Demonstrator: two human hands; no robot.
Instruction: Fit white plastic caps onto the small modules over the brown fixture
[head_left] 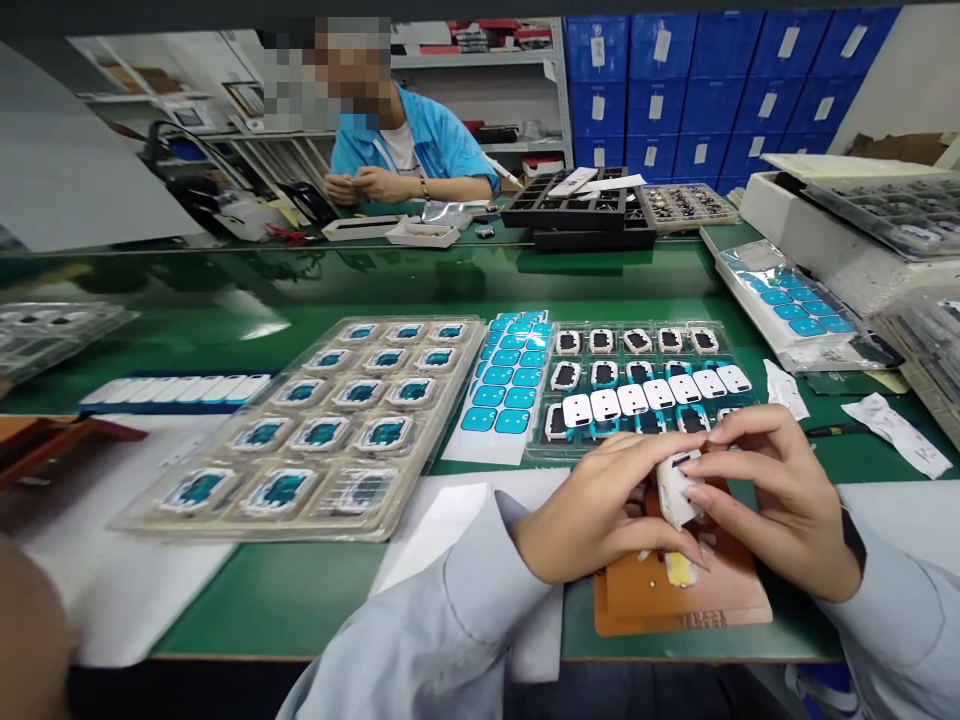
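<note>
White plastic made up the small, block-like casing [677, 490] that, in the head view, sat between both hands above an orange-brown rectangular mat [630, 607] near the front edge of the green table [289, 590]. The left hand [589, 505] was curled round the casing from its side, index finger stretched along the top and thumb below. The right hand [787, 505] pinched it from the other side, fingertips against its pale face, where a dark slot showed near the top. Neither grip left the far side of the casing visible.

The step in hand looked like close two-handed fitting or adjusting of that casing, though whether anything was being pressed on or peeled off could not be told. The next move called for one hand to keep the casing steady while the other's fingertips worked its face precisely. A small yellow square piece [681, 569] lay on the mat just below.

Beyond the hands stood a clear plastic tray [538, 440] of white-framed dark parts, with a strip of rounded white labels [632, 400] across it. A sheet of glossy blue stickers [517, 374] lay beside that tray.
</note>
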